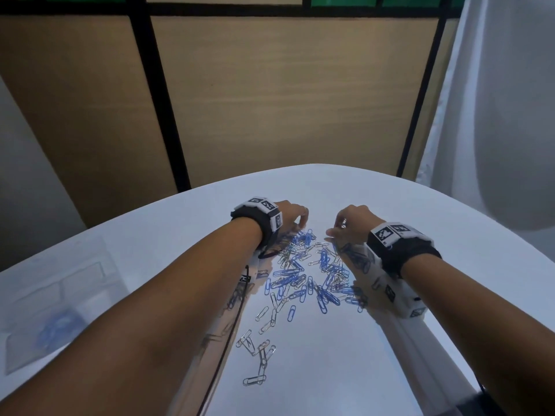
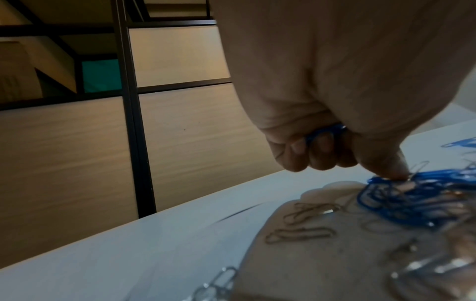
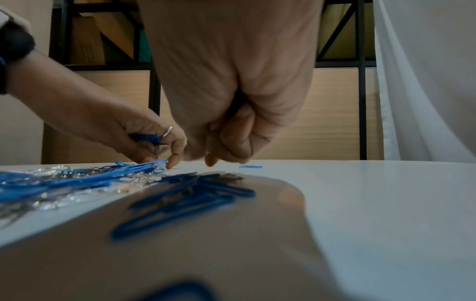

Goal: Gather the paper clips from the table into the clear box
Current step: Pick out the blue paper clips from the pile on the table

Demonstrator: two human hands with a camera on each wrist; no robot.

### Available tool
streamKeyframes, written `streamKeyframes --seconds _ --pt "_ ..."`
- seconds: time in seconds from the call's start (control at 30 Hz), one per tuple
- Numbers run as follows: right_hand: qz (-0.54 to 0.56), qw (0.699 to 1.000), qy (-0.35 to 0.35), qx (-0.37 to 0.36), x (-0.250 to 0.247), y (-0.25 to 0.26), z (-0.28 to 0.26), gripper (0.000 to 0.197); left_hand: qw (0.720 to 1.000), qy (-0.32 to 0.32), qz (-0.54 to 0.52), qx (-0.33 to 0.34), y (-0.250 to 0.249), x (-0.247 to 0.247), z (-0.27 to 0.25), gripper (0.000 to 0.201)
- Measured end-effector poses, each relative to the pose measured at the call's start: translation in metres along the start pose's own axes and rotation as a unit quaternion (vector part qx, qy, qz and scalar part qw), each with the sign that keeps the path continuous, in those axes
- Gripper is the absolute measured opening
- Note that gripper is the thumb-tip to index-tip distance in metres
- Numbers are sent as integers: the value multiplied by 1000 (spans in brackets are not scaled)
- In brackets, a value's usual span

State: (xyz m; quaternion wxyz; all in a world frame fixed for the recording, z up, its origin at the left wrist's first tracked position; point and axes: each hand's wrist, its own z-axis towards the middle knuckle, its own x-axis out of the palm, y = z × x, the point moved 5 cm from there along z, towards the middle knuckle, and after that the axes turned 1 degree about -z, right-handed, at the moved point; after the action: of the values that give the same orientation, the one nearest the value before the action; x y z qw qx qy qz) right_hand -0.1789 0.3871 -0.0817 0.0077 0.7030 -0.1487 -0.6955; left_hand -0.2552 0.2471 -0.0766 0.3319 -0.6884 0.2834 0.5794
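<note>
Both hands are working the far end of the pile, mid-frame in the head view. Left hand is curling its fingers round a few blue clips tucked against the palm, thumb tip pressing down on the tangle; a thin metal ring is showing on one finger. Right hand is hanging fingers-down, tips bunched together and touching the tabletop; can't tell if it's holding anything. Paper clips, glossy blue-coated wire and bare silver wire loops, are lying scattered down the centre of the smooth white rounded table, silver strays trailing toward the bottom of the frame. Clear box, a flat rectangular transparent plastic box, is sitting at lower left with some blue clips showing through it.
</note>
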Motion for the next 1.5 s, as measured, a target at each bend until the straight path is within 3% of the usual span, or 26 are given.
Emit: streamKeyframes --seconds 0.13,0.27,0.4,0.57,0.67,0.87,1.03,1.37,1.5 --pt "-8 1000 24 4 6 -2 -4 44 999 16 0 -34 4 1 2 26" --pt "-1 1000 11 7 4 0 -10 59 1000 -6 4 -24 13 2 0 25" --pt "5 1000 16 6 3 0 -13 39 999 -38 -10 -33 25 1 3 19" --pt "23 999 22 16 5 1 -11 36 999 -46 -28 2 15 -1 3 16" --pt "34 999 27 12 6 2 -10 34 999 -21 -15 32 1 -1 2 13" --pt "69 997 -22 -9 1 2 -10 25 998 18 57 16 -2 3 0 19" --pt "93 993 -69 -21 -6 5 -13 26 1000 -26 17 0 4 -3 0 22" --pt "87 994 -58 -17 -6 4 -14 27 999 24 32 -18 8 2 -6 12" --pt "99 992 -72 -11 -8 3 -14 36 999 -20 -11 -36 11 -7 -9 7"
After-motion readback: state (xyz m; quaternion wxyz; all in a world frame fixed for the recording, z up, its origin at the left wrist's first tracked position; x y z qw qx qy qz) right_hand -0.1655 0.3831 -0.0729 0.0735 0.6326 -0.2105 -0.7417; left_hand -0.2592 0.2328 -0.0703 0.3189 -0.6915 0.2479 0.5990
